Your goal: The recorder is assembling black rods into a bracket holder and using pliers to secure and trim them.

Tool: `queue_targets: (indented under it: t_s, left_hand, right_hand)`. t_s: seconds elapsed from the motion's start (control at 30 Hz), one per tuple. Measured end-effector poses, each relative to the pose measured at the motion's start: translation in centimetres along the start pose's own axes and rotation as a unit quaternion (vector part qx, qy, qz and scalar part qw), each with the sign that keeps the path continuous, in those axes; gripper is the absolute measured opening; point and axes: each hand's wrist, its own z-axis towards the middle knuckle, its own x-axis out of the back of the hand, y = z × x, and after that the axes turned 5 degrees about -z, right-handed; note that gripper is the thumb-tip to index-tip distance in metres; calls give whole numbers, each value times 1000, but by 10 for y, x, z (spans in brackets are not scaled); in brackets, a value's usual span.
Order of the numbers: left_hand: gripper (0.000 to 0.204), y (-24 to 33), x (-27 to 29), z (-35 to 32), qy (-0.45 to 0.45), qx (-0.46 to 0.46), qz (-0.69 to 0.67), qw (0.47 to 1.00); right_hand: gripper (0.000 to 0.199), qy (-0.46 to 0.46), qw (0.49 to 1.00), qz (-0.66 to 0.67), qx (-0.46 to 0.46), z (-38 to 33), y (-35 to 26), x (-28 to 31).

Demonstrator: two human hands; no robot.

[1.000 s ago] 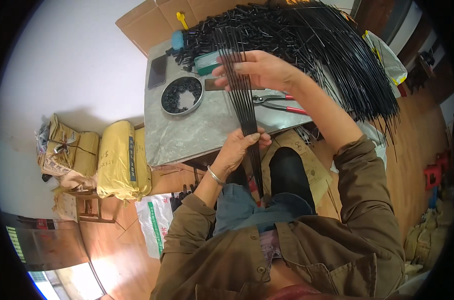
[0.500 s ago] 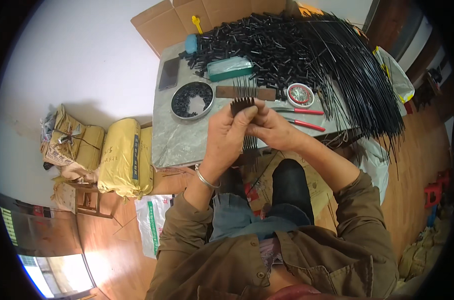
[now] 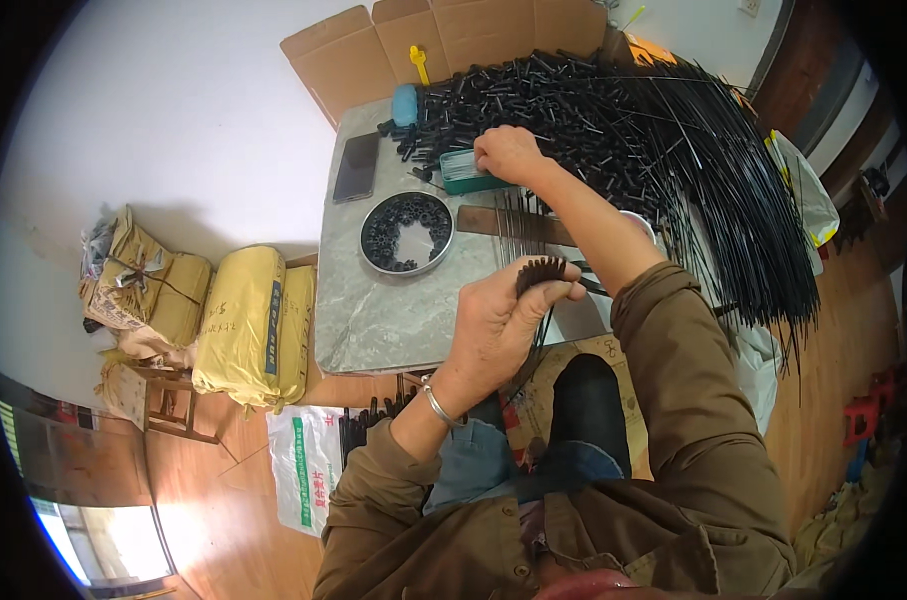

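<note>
My left hand (image 3: pixel 499 330) is closed around a fanned bundle of thin black rods (image 3: pixel 542 270), with their dark tips in a comb-like row above the thumb. Thin wire-like lengths show above and below that fist. Farther off, my right hand (image 3: pixel 509 153) reaches to the right end of a small green box (image 3: pixel 474 186). Its fingers are bent together at the box, and whatever they pinch is hidden. Pale, thin pieces (image 3: pixel 459 164) lie in the box. Behind the right forearm, the red-handled pliers seen earlier are mostly covered.
A round tin (image 3: pixel 367 250) of small black rings stands on the grey table (image 3: pixel 364 320), near a phone (image 3: pixel 356 167) and a brown wooden strip (image 3: pixel 476 220). Short black tubes (image 3: pixel 534 90) heap at the back. Long black rods (image 3: pixel 744 190) hang over the right edge. Yellow sacks (image 3: pixel 239 320) stand left.
My right hand has left the bundle and moved forward to the green box. The left hand keeps the bundle and has shifted right and nearer to me. The view has tilted slightly.
</note>
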Motion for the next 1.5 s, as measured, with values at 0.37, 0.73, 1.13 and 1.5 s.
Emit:
queue_targets:
  t_s: [0.37,0.73,1.13,1.5]
  left_hand:
    - [21,-8,-5,6,18,-33,-42,998]
    - [22,-5,-3,3,36,-15,-55,998]
    - [24,-5,-9,2,30,-16,-27,999]
    - [24,-4,-9,4,31,-13,-26,999]
  right_hand:
    - [14,187,977,96,-23,-19,16,41]
    - [7,118,907,397,80,-217,-39,179]
    - [8,201,918,313,139,-218,-43,177]
    - [8,182,923,319,113,-220,-43,181]
